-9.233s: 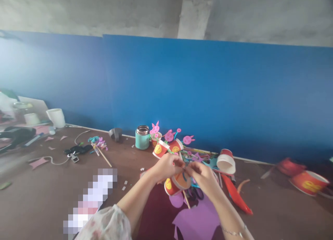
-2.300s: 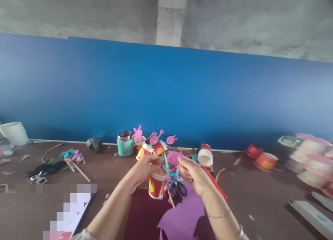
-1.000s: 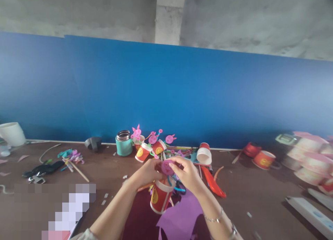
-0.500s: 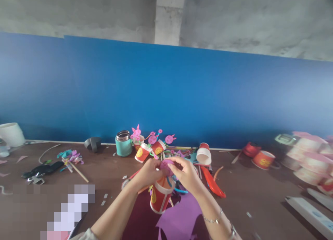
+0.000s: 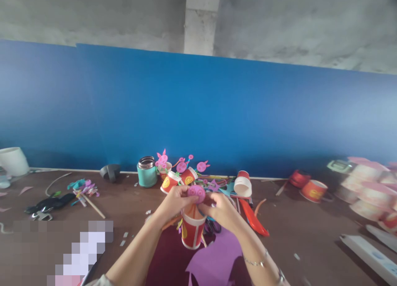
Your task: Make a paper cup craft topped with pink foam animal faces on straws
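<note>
A pink paper disc (image 5: 196, 194) with a printed face-like pattern stands above a red paper cup (image 5: 192, 232) with a white rim. My left hand (image 5: 178, 203) pinches the disc at its left and lower edge. At the lower right edge, my right hand (image 5: 220, 209) is closed with thumb and fingers on the disc, though its fingertips are partly hidden. Something orange shows inside the cup below the disc. Purple sheet material (image 5: 214, 257) lies in front of the cup, over a dark red surface.
Behind my hands stand several small red cups (image 5: 170, 182) with pink pig-like faces, and a turquoise thermos (image 5: 147, 172). Red-handled scissors-like tool (image 5: 254, 220) lies right, below a tipped cup (image 5: 242, 184). Stacked cups (image 5: 369, 187) are far right; a black strap (image 5: 51, 203) lies left.
The pink disc has shifted slightly left and up and now faces me, less covered by fingers. My right hand has moved lower along its edge. The cup stands more upright.
</note>
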`<act>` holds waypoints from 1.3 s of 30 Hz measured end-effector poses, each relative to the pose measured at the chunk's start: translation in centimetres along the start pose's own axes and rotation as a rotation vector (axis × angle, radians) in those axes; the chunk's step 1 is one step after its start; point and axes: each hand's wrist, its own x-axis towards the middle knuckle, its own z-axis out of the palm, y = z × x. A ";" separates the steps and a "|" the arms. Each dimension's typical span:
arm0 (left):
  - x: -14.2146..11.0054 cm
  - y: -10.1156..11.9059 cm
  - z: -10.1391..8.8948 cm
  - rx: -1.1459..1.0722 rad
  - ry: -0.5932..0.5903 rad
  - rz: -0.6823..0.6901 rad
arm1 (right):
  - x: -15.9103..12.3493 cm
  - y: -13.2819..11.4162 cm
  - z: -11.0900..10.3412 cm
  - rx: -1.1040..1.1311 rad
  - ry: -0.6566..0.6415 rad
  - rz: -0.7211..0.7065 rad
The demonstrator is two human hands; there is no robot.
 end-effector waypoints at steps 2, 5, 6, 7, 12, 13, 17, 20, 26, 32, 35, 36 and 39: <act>0.0 0.0 -0.2 0.063 0.005 0.009 | 0.0 0.2 -0.1 0.010 -0.014 0.005; -0.1 0.4 -0.6 0.112 0.024 0.039 | -0.1 0.5 -0.3 0.095 -0.116 -0.055; -0.2 0.5 -0.7 0.117 0.031 0.044 | -0.1 0.6 -0.3 0.110 -0.152 -0.078; -0.2 0.6 -0.7 0.122 0.036 0.047 | -0.2 0.7 -0.3 0.108 -0.176 -0.095; -0.2 0.4 -0.5 0.222 0.138 0.066 | -0.5 0.5 1.0 -0.047 -0.078 -0.085; -0.2 0.3 -0.4 0.259 0.184 0.068 | -0.5 0.5 1.2 -0.092 -0.042 -0.064; -0.1 -0.3 -0.2 0.376 0.348 0.066 | -0.4 0.3 1.8 -0.200 0.073 0.010; 0.1 -0.2 -0.3 0.302 0.317 0.047 | -0.4 0.2 1.5 -0.128 0.043 -0.017; 0.0 0.5 -0.4 0.111 0.157 0.035 | -0.5 0.0 1.3 -0.076 0.023 -0.025; 0.2 0.0 -0.5 0.148 0.225 0.072 | -0.5 0.1 1.5 -0.095 0.049 -0.096; 0.1 0.0 -0.4 0.124 0.237 0.068 | -0.6 -0.1 1.5 -0.115 0.044 -0.139; 0.1 0.1 -0.4 0.115 0.242 0.065 | -0.6 -0.2 1.5 -0.115 0.042 -0.144; 0.0 0.3 -0.3 0.075 0.272 0.057 | -0.5 -0.4 1.5 -0.100 0.063 -0.142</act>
